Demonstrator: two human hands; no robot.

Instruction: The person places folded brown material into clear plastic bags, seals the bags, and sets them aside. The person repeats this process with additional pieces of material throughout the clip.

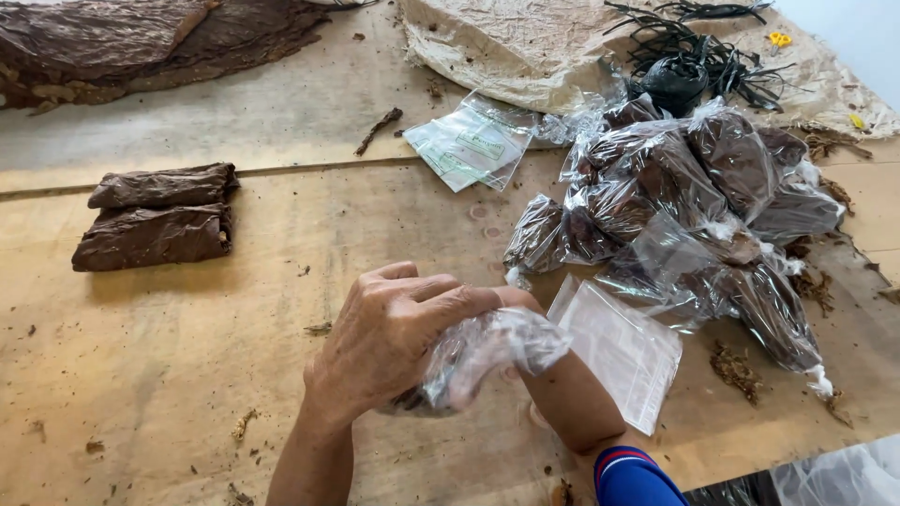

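we are at the bagging step: the left hand (389,342) is wrapped over a small clear plastic bag (487,356) held low over the worktop (187,375), its fingers curled together and clamped on the bag's upper part. the bag looks crumpled, with something dark at its lower end, probably leaf material, though we cannot tell for certain. the right hand (525,305) sits behind and under the bag; it is mostly hidden, so we cannot tell how its fingers stand. the right forearm runs back to a blue sleeve cuff (633,473).

just to the right of the bag lies a flat stack of empty zip bags (623,351). beyond it we see a pile of filled clear bags (694,206) holding dark brown material. two folded bundles of brown leaf (155,220) lie well apart to the left. loose black ties (694,52) rest on a sheet of crumpled paper (511,42) at the far edge.

in our judgement, the next move calls for a firm hold on the bag's mouth while the contents are settled, without tearing the thin film.
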